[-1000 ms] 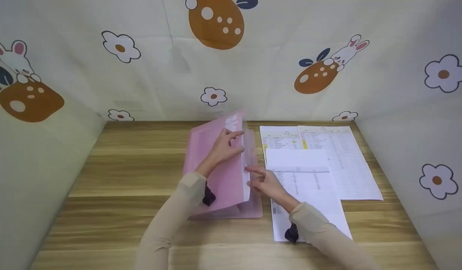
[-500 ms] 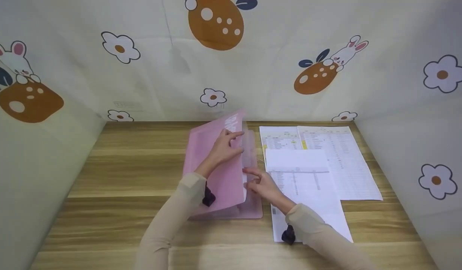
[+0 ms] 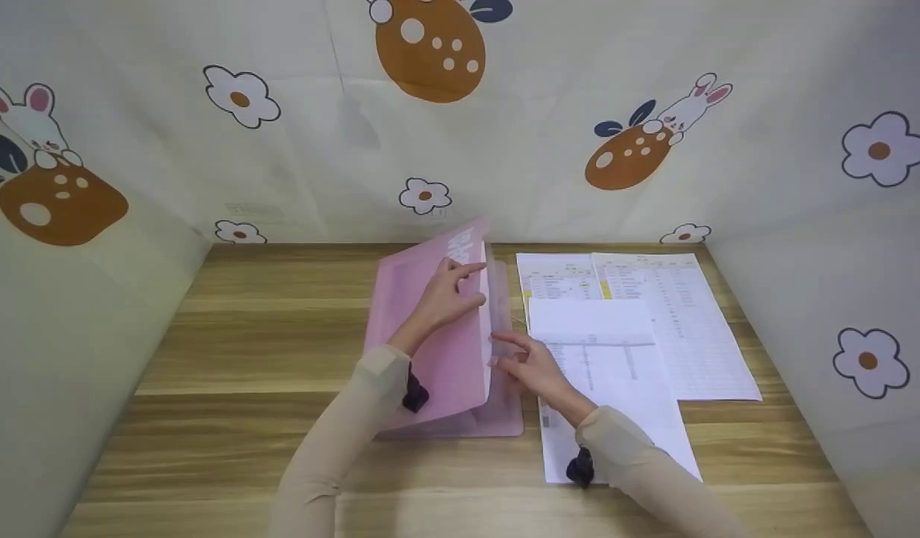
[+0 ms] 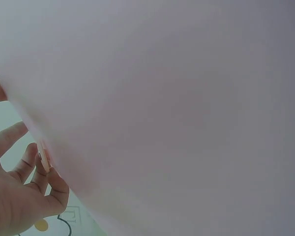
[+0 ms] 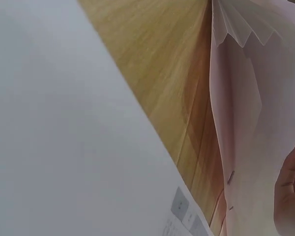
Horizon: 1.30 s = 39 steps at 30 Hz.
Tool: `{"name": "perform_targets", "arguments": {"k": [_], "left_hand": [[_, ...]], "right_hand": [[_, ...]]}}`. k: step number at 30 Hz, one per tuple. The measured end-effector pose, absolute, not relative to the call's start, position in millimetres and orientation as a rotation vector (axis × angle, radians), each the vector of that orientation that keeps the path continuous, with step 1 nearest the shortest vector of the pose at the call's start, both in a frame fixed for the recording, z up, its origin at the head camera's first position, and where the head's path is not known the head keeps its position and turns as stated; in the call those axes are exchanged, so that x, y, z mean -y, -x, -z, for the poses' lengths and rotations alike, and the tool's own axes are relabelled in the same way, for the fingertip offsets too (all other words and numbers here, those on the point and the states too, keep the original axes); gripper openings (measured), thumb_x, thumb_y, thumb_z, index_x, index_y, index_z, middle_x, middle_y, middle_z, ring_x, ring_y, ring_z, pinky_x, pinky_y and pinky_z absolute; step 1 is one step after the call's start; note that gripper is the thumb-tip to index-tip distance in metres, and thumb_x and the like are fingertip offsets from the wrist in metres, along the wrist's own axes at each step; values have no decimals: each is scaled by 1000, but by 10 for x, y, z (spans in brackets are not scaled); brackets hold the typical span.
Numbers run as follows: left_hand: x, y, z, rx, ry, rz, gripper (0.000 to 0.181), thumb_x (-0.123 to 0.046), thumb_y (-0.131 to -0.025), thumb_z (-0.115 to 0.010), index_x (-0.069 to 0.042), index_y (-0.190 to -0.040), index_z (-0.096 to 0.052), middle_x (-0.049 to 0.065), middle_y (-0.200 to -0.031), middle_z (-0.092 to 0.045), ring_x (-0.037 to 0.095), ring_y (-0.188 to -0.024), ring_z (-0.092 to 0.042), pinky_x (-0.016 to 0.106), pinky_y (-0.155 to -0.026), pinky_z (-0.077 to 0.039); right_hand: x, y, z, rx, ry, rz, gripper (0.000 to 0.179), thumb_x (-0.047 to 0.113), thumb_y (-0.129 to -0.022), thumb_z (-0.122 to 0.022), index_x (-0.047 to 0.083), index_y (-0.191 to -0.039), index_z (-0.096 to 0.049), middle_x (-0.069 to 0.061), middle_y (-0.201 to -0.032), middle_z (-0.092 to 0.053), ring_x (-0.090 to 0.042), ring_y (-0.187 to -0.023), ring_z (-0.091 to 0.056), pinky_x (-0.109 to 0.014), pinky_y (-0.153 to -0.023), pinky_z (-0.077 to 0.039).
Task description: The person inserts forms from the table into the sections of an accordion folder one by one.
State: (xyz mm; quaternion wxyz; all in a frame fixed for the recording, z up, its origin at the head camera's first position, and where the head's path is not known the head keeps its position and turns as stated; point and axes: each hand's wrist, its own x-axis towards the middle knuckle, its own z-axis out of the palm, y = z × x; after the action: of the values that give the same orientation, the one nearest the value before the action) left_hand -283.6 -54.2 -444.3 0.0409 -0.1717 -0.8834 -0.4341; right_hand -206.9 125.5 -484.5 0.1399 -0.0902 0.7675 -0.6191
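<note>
A pink expanding file folder [image 3: 460, 373] lies at the middle of the table, its cover raised and slanting. My left hand [image 3: 441, 295] rests over the cover and pinches its right edge. A white paper sheet [image 3: 486, 373] shows as a thin strip along that edge, the rest hidden inside. My right hand [image 3: 534, 370] pinches this strip between thumb and index finger. In the left wrist view the pink cover [image 4: 177, 108] fills most of the picture. Pleated pockets [image 5: 246, 29] show in the right wrist view, with part of a hand [image 5: 291, 196] at the edge.
Printed sheets lie right of the folder: a near one [image 3: 609, 433] beneath my right forearm, overlapping a back left one [image 3: 557, 280] and a far right one [image 3: 706, 344]. A patterned curtain [image 3: 340, 172] stands behind the wooden table [image 3: 243, 336].
My right hand shifts slightly left, then back right at the cover's edge. The white strip is narrower at its lower end than a second ago. My left hand stays put.
</note>
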Motion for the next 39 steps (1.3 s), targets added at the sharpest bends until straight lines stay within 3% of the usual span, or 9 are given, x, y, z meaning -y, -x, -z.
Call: {"name": "perform_targets", "arguments": {"k": [4, 8, 11, 15, 23, 28, 39], "left_hand": [[542, 2837, 4445, 2709, 513, 1336, 51, -17, -70, -61, -11, -121, -55, 10, -93, -41, 16, -71, -38, 27, -61, -34], [543, 2837, 4442, 2703, 519, 1345, 51, -16, -70, -61, -11, -121, -55, 9, -93, -40, 16, -70, -37, 27, -61, -34], [545, 2839, 4443, 2699, 524, 1347, 52, -15, -69, -61, -11, -121, -55, 9, -93, -40, 16, -70, -37, 27, -61, -34], [548, 2839, 4443, 2692, 527, 1346, 52, -14, -69, -60, -11, -121, -56, 9, -93, -40, 16, -71, -37, 27, -62, -34], [551, 2833, 4436, 2685, 529, 1342, 52, -15, -69, -60, -11, -120, -56, 8, -93, -40, 16, -71, -38, 27, -62, -33], [552, 2828, 4428, 2675, 527, 1361, 51, -15, -69, -60, -11, -120, -56, 9, -93, -41, 16, -71, -38, 27, -62, -34], [550, 2831, 4430, 2679, 511, 1365, 52, -15, -69, -61, -11, -120, -56, 6, -93, -40, 16, -71, -38, 27, -61, -34]], "right_hand": [[-1385, 2157, 4889, -2301, 206, 1798, 44, 12, -79, -62, 3, -121, -52, -18, -96, -55, -22, -57, -52, -30, -53, -43], [-1536, 2208, 4858, -2357, 164, 1799, 43, 11, -78, -62, 6, -120, -53, -21, -85, -58, -37, -66, -53, -34, -56, -43], [-1654, 2238, 4836, -2378, 129, 1794, 43, 10, -78, -61, 5, -120, -52, -18, -80, -60, -40, -73, -54, -35, -57, -43], [-1805, 2265, 4817, -2406, 84, 1780, 45, 10, -78, -60, 3, -121, -51, -19, -82, -61, -36, -77, -56, -37, -60, -44], [-2080, 2295, 4791, -2423, 39, 1748, 48, 15, -80, -60, 4, -125, -47, -21, -112, -52, -22, -77, -58, -33, -62, -44], [-2253, 2301, 4784, -2421, -2, 1741, 49, 18, -81, -60, 4, -126, -45, -21, -117, -48, -21, -81, -57, -37, -68, -43], [-2649, 2293, 4863, -2470, -102, 1644, 52, 24, -83, -58, 4, -128, -42, -15, -128, -41, -20, -88, -55, -33, -69, -43]]}}
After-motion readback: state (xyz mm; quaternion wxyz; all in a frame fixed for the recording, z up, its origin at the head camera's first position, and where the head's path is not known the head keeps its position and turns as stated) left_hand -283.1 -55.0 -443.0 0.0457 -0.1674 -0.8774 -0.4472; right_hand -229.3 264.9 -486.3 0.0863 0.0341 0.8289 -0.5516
